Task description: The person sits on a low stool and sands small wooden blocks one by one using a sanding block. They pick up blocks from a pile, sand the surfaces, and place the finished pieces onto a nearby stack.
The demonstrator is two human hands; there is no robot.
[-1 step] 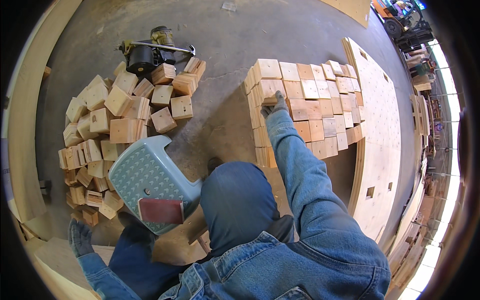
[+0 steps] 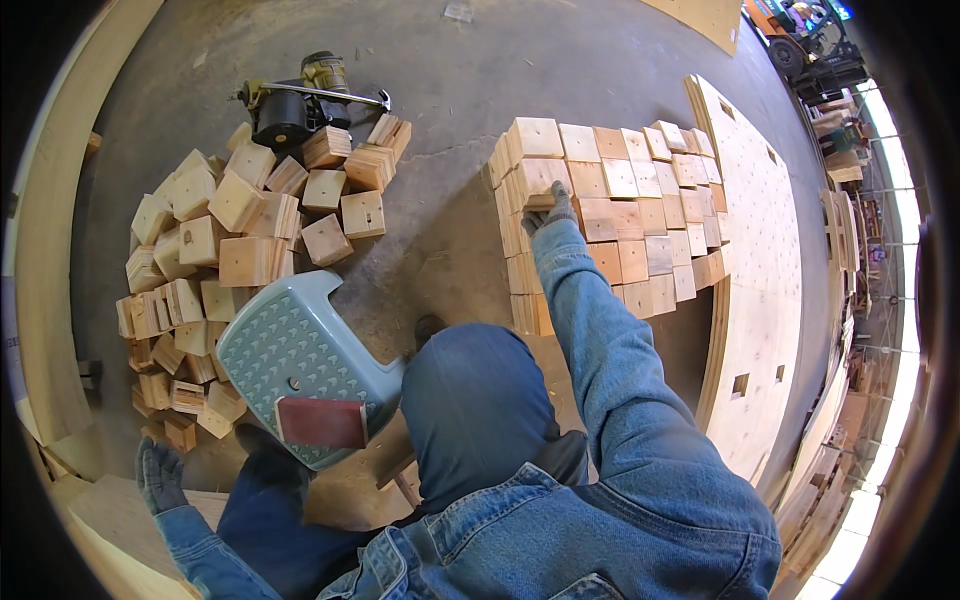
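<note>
My right hand (image 2: 552, 210), in a grey glove, grips a wooden block (image 2: 541, 178) at the near-left corner of a stack of blocks (image 2: 622, 212). Its thumb lies on the block's top and the fingers curl at the near side, partly hidden. The block sits against the others in the stack. At the lower left, my gloved left hand (image 2: 161, 478) is empty, with its fingers stretched out beside my left leg. Between my hands stands a blue-green plastic stool (image 2: 300, 345), with a dark red rectangular block (image 2: 322, 422) lying on its top.
A loose heap of wooden blocks (image 2: 215, 240) lies left of the stool. Behind it rest a hammer (image 2: 330, 94) and a black and olive tool (image 2: 282, 118). Plywood sheets (image 2: 755, 270) with square holes flank the stack on the right. A forklift (image 2: 800, 45) stands at the far right.
</note>
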